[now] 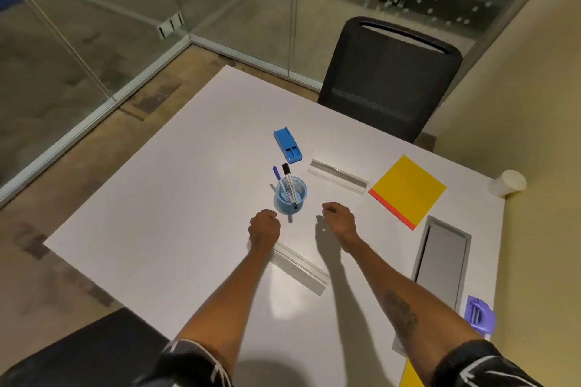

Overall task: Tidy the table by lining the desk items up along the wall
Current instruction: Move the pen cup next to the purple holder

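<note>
Left hand (264, 225), right hand (339, 218) fisted beside cup (290, 196)

Short sleeves on both arms, ending just above the elbows. Dark fabric, black to charcoal, printed with thin white lines. On the left sleeve (188, 364), a curved white stroke along the hem and a straighter one crossing lower down. On the right sleeve (481, 364), sharper white strokes meeting in an arrow-like angle near the hem. Below the sleeves, forearms bare down to the wrists. On top of the right forearm, a dark tattoo (401, 314), elongated along the arm, its design too blurred to make out. Bare too, the left hand (264, 226) and the right hand (339, 218)
</note>
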Tool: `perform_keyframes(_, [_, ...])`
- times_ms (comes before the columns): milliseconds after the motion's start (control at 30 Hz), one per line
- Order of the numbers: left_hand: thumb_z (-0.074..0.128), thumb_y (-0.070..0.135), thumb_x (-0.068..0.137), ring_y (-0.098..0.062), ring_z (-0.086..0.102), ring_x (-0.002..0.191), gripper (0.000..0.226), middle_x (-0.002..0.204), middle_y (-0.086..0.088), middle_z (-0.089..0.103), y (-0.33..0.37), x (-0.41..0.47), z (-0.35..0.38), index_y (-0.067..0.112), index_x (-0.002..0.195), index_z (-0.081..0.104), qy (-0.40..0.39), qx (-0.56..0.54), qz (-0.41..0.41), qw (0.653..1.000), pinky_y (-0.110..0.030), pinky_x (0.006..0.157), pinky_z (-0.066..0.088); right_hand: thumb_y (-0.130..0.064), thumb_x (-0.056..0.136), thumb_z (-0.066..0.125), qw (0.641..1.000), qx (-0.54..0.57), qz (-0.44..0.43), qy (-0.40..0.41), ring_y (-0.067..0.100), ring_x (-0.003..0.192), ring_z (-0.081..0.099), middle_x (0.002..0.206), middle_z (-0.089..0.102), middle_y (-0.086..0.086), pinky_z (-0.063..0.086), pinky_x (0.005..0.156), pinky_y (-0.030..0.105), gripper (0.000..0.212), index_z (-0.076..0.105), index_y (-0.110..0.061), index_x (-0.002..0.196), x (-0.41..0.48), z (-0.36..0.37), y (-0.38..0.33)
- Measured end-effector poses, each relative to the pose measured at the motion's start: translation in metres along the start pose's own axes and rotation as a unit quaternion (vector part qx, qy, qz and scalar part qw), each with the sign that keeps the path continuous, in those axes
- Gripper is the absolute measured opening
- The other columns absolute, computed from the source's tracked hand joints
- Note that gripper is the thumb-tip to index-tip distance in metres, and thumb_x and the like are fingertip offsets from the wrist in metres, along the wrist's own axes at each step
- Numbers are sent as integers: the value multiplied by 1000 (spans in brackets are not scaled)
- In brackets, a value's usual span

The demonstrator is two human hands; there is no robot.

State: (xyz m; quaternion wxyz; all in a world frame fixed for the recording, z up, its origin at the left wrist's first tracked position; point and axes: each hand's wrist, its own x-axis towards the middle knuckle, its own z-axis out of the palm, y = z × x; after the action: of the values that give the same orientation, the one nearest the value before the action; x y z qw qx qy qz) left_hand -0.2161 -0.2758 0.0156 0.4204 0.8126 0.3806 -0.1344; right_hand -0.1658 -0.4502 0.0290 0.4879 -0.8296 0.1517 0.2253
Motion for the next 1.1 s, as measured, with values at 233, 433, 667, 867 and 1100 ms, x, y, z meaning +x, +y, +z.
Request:
perform_keyframes(233, [46, 2, 99, -24, 49, 137, 43, 147, -7, 53, 11, 22, -1, 11, 141, 54, 9, -132, 33, 991, -36, 117, 38, -15, 97, 50, 992, 103, 63, -22, 20, 88, 59, 116, 67, 25, 54, 88, 37, 28, 66, 4, 109, 24, 37, -17])
perform_keyframes(433, [38, 1, 103, -29, 43, 142, 46, 153, -10, 45, 20, 46, 1, 9, 147, 45, -33, -161, 4, 986, -39, 119, 36, -49, 105, 27, 982, 148, 101, -62, 31, 132, 52, 142, 54, 15, 44, 112, 44, 58, 53, -7, 137, 39, 53, -26])
perform_keyframes(667, [48, 9, 100, -31, 60, 124, 34, 133, -14, 64, 22, 59, 7, 8, 130, 64, -64, -217, -6, 974, -44, 108, 48, -55, 104, 15, 968, 201, 116, -99, 29, 144, 37, 155, 43, 7, 38, 104, 37, 67, 49, -13, 143, 47, 59, -26])
perform_keyframes(867, [51, 10, 98, -37, 62, 117, 30, 122, -19, 68, 24, 47, 7, 5, 123, 67, -74, -234, 6, 969, -51, 103, 51, -57, 103, 16, 962, 225, 123, -98, 25, 138, 44, 150, 49, 8, 37, 102, 35, 69, 51, -12, 140, 47, 59, -26])
perform_keyframes(1100, [50, 12, 100, -34, 62, 118, 29, 122, -15, 69, 34, 29, 9, 8, 123, 67, -82, -222, 28, 971, -51, 102, 51, -59, 102, 16, 964, 231, 102, -84, 32, 145, 39, 150, 49, 8, 33, 116, 44, 70, 54, -14, 140, 33, 42, -23])
